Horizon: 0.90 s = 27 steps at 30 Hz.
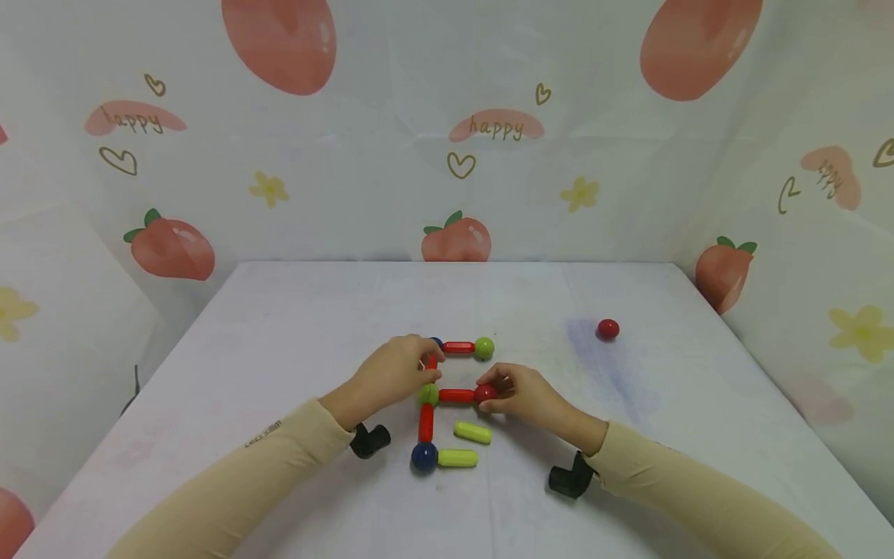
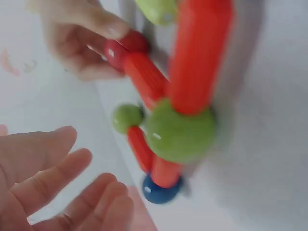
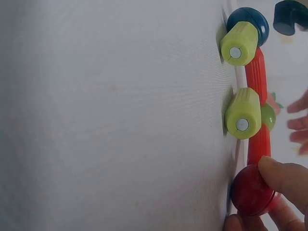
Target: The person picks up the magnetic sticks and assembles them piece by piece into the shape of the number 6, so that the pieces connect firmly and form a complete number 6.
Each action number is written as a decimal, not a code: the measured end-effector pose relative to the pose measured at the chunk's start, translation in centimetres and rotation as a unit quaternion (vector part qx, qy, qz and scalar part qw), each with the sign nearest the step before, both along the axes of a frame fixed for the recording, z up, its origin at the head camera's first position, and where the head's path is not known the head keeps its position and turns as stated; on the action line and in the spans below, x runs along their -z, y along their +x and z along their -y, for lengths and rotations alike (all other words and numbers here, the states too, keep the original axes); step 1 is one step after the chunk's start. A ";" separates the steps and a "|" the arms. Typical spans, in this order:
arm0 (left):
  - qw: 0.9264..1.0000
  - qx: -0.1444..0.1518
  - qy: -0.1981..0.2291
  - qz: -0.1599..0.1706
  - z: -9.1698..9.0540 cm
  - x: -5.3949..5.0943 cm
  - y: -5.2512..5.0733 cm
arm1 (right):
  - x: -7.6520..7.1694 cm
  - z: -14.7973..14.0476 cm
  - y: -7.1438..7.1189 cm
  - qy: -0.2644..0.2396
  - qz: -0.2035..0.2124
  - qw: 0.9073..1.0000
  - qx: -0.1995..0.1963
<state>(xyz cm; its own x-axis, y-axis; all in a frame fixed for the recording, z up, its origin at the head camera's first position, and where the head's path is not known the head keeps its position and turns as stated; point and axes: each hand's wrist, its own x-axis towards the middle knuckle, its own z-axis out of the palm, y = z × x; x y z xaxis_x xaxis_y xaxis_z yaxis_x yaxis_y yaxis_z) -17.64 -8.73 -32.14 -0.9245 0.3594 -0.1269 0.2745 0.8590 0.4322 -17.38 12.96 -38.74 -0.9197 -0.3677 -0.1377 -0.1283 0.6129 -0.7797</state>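
Note:
On the white table lies a ball-and-rod construction in an E-like shape. My right hand (image 1: 527,394) pinches a red ball (image 3: 252,190) at the outer end of the middle red rod (image 1: 457,396), whose other end meets a green ball (image 1: 428,394). My left hand (image 1: 394,369) hovers beside the rear red rod with fingers loosely spread; the left wrist view shows nothing in them. Behind are a blue ball (image 2: 161,189), a red rod (image 1: 459,347) and a second green ball (image 1: 484,348). In front, another red rod (image 1: 426,423) joins a dark blue ball (image 1: 424,457) touching a yellow-green rod (image 1: 458,458).
A loose yellow-green rod (image 1: 472,432) lies between the middle and front arms of the construction. Toward the back right sits a separate red ball (image 1: 608,330). Black wrist-worn devices (image 1: 573,477) hang below both sleeves. A fruit-printed cloth (image 1: 391,155) stands behind the table.

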 end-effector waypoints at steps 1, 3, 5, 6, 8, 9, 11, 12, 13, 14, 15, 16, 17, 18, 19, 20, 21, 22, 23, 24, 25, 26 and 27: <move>1.000 -0.008 -0.005 0.004 0.2 0.2 -0.1 | 0.0 0.0 0.0 0.001 0.000 1.000 0.001; 1.000 -0.019 -0.010 0.016 0.5 0.6 -0.3 | 0.0 0.0 0.0 0.002 0.000 1.000 0.002; 0.999 -0.027 -0.006 0.034 0.8 1.1 -0.5 | 0.0 0.0 0.0 0.002 0.000 1.000 0.002; 0.999 -0.030 -0.002 0.042 0.9 1.3 -0.6 | 0.0 0.0 0.0 0.002 0.000 1.000 0.002; 0.998 -0.034 0.010 0.059 1.2 1.8 -0.8 | 0.0 0.0 0.0 0.001 0.000 1.000 0.003; 0.997 -0.036 0.018 0.067 1.3 2.1 -0.8 | 0.1 0.0 0.0 0.002 0.000 1.000 0.004; 0.995 -0.038 0.036 0.086 1.5 2.6 -0.9 | 0.1 0.1 0.0 0.002 0.001 1.000 0.006; 0.994 -0.039 0.046 0.093 1.5 2.8 -1.0 | 0.1 0.1 0.0 0.002 0.001 1.000 0.006; 0.993 -0.040 0.055 0.101 1.6 2.9 -1.0 | 0.1 0.0 0.0 0.003 0.001 1.000 0.006; 0.991 -0.042 0.063 0.107 1.7 3.1 -1.1 | 0.1 0.0 0.0 0.003 0.002 1.000 0.006; 0.990 -0.044 0.073 0.113 1.8 3.3 -1.1 | 0.2 0.0 0.0 0.003 0.000 1.000 0.006; 0.989 -0.045 0.080 0.118 1.8 3.4 -1.2 | 0.2 0.0 0.0 0.003 0.000 1.000 0.006; 0.988 -0.047 0.087 0.122 1.9 3.5 -1.2 | 0.2 0.0 0.1 0.003 -0.001 1.000 0.007; 0.987 -0.047 0.093 0.124 2.0 3.6 -1.3 | 0.2 0.0 0.1 0.003 -0.001 1.000 0.006; 0.986 -0.049 0.099 0.127 2.1 3.7 -1.3 | 0.2 0.0 0.1 0.003 -0.002 1.000 0.006; 0.985 -0.051 0.103 0.130 2.2 3.8 -1.4 | 0.2 0.0 0.1 0.003 -0.002 1.000 0.004; 0.983 -0.052 0.110 0.134 2.2 3.9 -1.4 | 0.2 0.0 0.1 0.002 -0.003 1.000 0.003; 0.982 -0.053 0.115 0.138 2.3 4.0 -1.5 | 0.3 0.0 0.1 0.001 -0.001 1.000 0.003; 0.981 -0.054 0.119 0.142 2.4 4.1 -1.5 | 0.3 0.0 0.1 0.001 -0.001 1.000 0.003; 0.980 -0.055 0.122 0.145 2.5 4.2 -1.5 | 0.3 0.0 0.1 0.000 -0.002 1.000 0.002; 0.979 -0.057 0.126 0.151 2.5 4.2 -1.6 | 0.3 0.0 0.1 0.000 -0.002 1.000 0.002; 0.978 -0.057 0.130 0.155 2.6 4.3 -1.6 | 0.3 0.0 0.1 -0.001 -0.002 1.000 0.003; 0.977 -0.058 0.133 0.158 2.7 4.4 -1.7 | 0.2 0.0 0.1 -0.001 -0.002 1.000 0.003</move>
<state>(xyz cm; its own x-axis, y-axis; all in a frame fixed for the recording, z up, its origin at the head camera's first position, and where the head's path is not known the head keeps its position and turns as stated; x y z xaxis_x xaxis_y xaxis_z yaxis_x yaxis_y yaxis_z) -19.30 -11.40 -36.51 -0.8909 0.3140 -0.3283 -0.0003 0.7223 0.6916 -17.31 12.96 -38.98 -0.9226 -0.3616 -0.1345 -0.1265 0.6129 -0.7799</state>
